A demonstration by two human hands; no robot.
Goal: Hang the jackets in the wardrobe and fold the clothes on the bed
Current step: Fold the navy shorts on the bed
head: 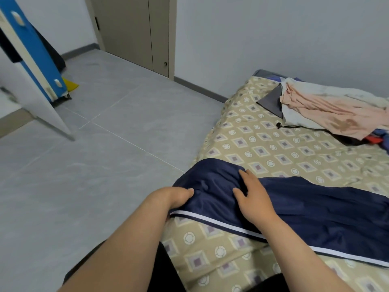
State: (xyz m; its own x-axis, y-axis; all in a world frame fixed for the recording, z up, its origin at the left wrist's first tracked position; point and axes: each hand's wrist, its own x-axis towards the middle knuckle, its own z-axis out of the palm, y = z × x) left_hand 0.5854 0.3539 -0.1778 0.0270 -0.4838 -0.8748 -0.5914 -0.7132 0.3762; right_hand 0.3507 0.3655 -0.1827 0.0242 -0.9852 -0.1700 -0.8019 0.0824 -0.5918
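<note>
1. The left hand (179,196) grips the near-left edge of a navy blue garment (315,207). The thumb lies on top and the fingers are tucked under the cloth.
2. The right hand (253,199) rests flat on the same garment just beside the left one, with fingers straight and a little spread.
3. The garment is shiny and lies spread across the near part of the bed (273,148). A white stripe (221,223) runs along its near edge.
4. At the far side of the bed is a heap of clothes – a pink garment (328,110) on top, with white cloth (299,116) under it.
5. To the left is the grey tiled floor (105,165), and further left an open white door (21,91) with a blue edge.
</note>
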